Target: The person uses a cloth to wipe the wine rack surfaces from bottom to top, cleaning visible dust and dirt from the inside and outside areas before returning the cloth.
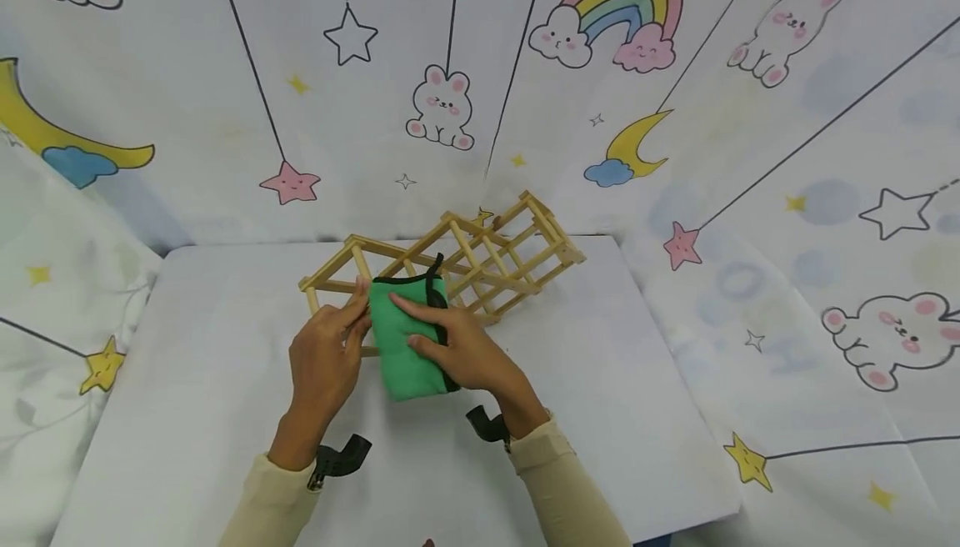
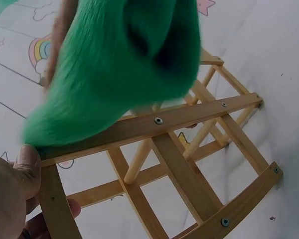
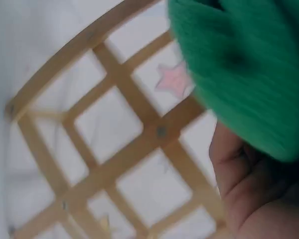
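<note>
A folded green cloth (image 1: 405,355) with black edging is in my right hand (image 1: 471,351), whose thumb and index finger lie across its near face. In the right wrist view the cloth (image 3: 254,84) is soft and fuzzy, with the hand (image 3: 261,199) below it; the other fingers are hidden. My left hand (image 1: 326,359) is by the left end of a wooden lattice rack (image 2: 183,177). In the left wrist view its thumb (image 2: 27,167) and fingers grip the rack's end bar. The cloth (image 2: 104,69) hangs against the top rail there, blurred.
The rack stands zigzag toward the back of the white table (image 1: 217,347). Behind and beside the table hangs a white curtain (image 1: 525,113) printed with rabbits, stars, moons and a rainbow. Black curved pieces (image 1: 345,455) are strapped to both wrists.
</note>
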`<state>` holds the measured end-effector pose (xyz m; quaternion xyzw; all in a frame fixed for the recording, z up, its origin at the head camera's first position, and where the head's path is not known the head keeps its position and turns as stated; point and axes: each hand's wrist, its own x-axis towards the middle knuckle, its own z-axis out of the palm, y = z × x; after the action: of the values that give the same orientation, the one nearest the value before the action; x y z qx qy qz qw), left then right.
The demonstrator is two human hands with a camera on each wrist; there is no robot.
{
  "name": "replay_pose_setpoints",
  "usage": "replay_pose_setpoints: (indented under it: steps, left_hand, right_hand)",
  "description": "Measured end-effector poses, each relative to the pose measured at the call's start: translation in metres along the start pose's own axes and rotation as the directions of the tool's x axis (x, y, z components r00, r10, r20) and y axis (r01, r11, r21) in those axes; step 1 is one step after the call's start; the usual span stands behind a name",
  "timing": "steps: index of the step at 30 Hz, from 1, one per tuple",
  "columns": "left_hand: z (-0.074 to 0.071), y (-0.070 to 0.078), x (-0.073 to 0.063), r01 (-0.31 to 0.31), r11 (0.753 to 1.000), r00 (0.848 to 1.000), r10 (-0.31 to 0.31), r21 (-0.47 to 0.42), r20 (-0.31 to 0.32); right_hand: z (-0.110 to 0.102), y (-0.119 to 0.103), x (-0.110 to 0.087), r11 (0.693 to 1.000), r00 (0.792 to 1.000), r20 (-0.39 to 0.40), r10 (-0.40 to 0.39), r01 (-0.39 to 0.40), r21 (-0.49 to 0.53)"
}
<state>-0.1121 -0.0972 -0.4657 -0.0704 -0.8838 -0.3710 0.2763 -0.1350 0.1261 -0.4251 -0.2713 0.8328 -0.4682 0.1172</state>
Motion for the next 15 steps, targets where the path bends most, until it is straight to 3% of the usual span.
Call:
replay_pose_setpoints:
  steps: [4, 6, 8, 11, 13, 15]
  left_hand:
    - [0.003, 0.0, -0.001, -0.006, 1.0, 1.0, 0.006, 0.001, -0.002]
    - [0.002, -0.001, -0.002, -0.011, 1.0, 1.0, 0.011, 0.009, -0.009]
    - [0.001, -0.001, -0.001, -0.015, 1.0, 1.0, 0.015, 0.018, -0.017]
    - [0.0, -0.001, 0.0, -0.021, 1.0, 0.999, 0.021, 0.017, -0.027]
    - [0.0, 0.0, 0.0, -0.019, 1.0, 0.999, 0.019, 0.008, -0.026]
    - [0.001, 0.0, 0.0, -0.016, 1.0, 1.0, 0.016, 0.002, -0.019]
  right_hand:
    - [-0.015, 0.006, -0.007, 0.957, 0.985, -0.061, 0.161, -0.17, -0.235]
    - [-0.016, 0.004, -0.009, 0.958, 0.987, -0.101, 0.122, -0.144, -0.248]
    - [-0.011, 0.002, -0.006, 0.985, 0.994, -0.107, 0.035, -0.052, -0.163]
    - [-0.003, 0.003, 0.001, 0.996, 0.996, -0.082, -0.041, 0.034, -0.087]
    - [-0.004, 0.005, 0.002, 0.985, 0.997, -0.078, 0.016, -0.029, -0.168]
    - [-0.011, 0.005, -0.001, 0.949, 0.993, -0.079, 0.086, -0.106, -0.296]
